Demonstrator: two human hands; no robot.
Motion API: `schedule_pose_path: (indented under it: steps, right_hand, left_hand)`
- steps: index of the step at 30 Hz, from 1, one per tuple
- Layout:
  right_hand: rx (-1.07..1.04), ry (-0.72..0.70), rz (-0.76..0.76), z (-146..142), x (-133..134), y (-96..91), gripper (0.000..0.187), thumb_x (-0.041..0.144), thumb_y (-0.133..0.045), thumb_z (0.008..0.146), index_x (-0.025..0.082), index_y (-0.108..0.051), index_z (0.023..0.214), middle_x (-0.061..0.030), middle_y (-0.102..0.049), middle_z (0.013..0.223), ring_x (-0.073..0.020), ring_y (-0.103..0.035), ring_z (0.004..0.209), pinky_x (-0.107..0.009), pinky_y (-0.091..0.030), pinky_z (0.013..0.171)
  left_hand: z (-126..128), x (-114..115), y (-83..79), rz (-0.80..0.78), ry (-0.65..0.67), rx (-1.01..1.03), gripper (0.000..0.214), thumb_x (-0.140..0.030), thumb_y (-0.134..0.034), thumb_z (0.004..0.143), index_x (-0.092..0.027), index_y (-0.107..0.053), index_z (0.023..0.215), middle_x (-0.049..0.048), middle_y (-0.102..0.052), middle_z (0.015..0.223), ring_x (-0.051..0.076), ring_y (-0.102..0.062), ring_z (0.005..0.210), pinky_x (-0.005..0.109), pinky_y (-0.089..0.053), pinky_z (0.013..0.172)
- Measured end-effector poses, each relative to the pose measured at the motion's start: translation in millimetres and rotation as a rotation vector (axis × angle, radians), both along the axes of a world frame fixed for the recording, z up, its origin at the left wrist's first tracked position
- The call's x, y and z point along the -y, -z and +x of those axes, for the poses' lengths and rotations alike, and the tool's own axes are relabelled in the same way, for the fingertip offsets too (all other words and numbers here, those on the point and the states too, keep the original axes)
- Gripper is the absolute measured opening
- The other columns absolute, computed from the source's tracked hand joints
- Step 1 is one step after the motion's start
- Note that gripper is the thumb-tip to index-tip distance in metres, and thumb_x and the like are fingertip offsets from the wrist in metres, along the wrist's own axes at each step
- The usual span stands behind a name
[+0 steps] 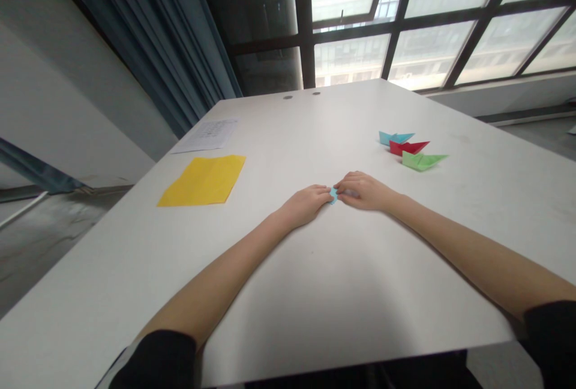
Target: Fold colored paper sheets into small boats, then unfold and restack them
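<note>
A small piece of light blue paper (333, 195) lies at the middle of the white table, mostly covered by my fingers. My left hand (309, 204) grips its left side, fingertips pressed together on the paper. On the other side, the fingers of my right hand (363, 191) pinch the right edge. Both hands rest low on the tabletop, their fingertips nearly meeting. How the paper is folded under the fingers cannot be made out.
Folded paper boats stand to the right: a blue one (396, 138), a red one (408, 147) and a green one (423, 161). Yellow paper sheets (204, 180) lie to the left, with a printed white sheet (207, 135) behind them. The white table (288, 293) reaches toward the window.
</note>
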State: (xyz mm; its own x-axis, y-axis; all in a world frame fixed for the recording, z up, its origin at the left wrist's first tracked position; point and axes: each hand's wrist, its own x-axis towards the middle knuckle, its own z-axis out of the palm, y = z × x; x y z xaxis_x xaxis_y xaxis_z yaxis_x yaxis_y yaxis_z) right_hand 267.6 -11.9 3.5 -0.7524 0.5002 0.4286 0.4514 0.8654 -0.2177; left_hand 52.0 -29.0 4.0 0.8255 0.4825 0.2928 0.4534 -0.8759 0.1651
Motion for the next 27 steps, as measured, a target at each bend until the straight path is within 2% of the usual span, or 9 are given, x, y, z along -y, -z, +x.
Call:
schedule_pose_path:
  steps: [4, 9, 12, 16, 21, 27]
  right_hand:
    - [0.057, 0.049, 0.026, 1.1, 0.5, -1.4, 0.020, 0.024, -0.051, 0.078, 0.017, -0.065, 0.090, -0.0062, -0.069, 0.080, -0.0187, -0.060, 0.077, -0.034, -0.043, 0.078]
    - [0.074, 0.107, 0.028, 2.7, 0.0, -2.0, 0.023, 0.027, -0.048, 0.081, 0.017, -0.067, 0.088, -0.0067, -0.069, 0.076, -0.0172, -0.061, 0.073, -0.032, -0.043, 0.078]
    - [0.081, 0.125, 0.019, 2.8, -0.3, -2.1, 0.024, 0.029, -0.047, 0.081, 0.017, -0.067, 0.087, -0.0072, -0.069, 0.076, -0.0172, -0.061, 0.073, -0.031, -0.043, 0.077]
    - [0.092, 0.141, 0.004, 2.6, -1.0, -1.5, 0.024, 0.029, -0.047, 0.082, 0.017, -0.067, 0.087, -0.0071, -0.069, 0.076, -0.0173, -0.061, 0.074, -0.031, -0.043, 0.077]
    - [0.090, 0.149, -0.027, 2.0, -0.5, -2.2, 0.024, 0.028, -0.047, 0.082, 0.017, -0.067, 0.088, -0.0069, -0.068, 0.078, -0.0174, -0.060, 0.076, -0.031, -0.043, 0.077]
    - [0.018, 0.182, -0.088, -1.8, 0.3, -0.3, 0.022, 0.027, -0.047, 0.082, 0.017, -0.066, 0.087, -0.0061, -0.067, 0.077, -0.0175, -0.058, 0.075, -0.030, -0.045, 0.072]
  left_hand:
    - [3.6, 7.7, -5.4, -0.012, -0.083, -0.113, 0.027, -0.012, -0.037, 0.086, -0.015, -0.054, 0.106, 0.0083, -0.058, 0.116, 0.016, -0.050, 0.112, 0.030, -0.036, 0.099]
    - [13.7, 25.4, -10.6, -0.023, -0.318, -0.297, 0.033, -0.010, -0.032, 0.086, -0.011, -0.044, 0.117, 0.0164, -0.048, 0.126, 0.024, -0.044, 0.119, 0.037, -0.041, 0.092]
    - [18.5, 33.6, -13.9, -0.052, -0.378, -0.368, 0.035, -0.009, -0.030, 0.086, -0.012, -0.040, 0.119, 0.0201, -0.042, 0.131, 0.026, -0.041, 0.121, 0.040, -0.041, 0.092]
    - [19.4, 39.3, -19.2, -0.114, -0.461, -0.398, 0.030, -0.015, -0.030, 0.089, -0.016, -0.042, 0.116, 0.0217, -0.036, 0.135, 0.028, -0.038, 0.123, 0.041, -0.040, 0.090]
    - [18.1, 39.9, -21.1, -0.102, -0.512, -0.410, 0.031, -0.031, -0.029, 0.091, -0.020, -0.047, 0.113, 0.0215, -0.040, 0.132, 0.031, -0.042, 0.119, 0.048, -0.034, 0.092]
    - [18.7, 41.2, -21.8, -0.081, -0.570, -0.429, 0.031, -0.033, -0.032, 0.090, -0.025, -0.046, 0.116, 0.0176, -0.048, 0.126, 0.030, -0.045, 0.115, 0.052, -0.029, 0.092]
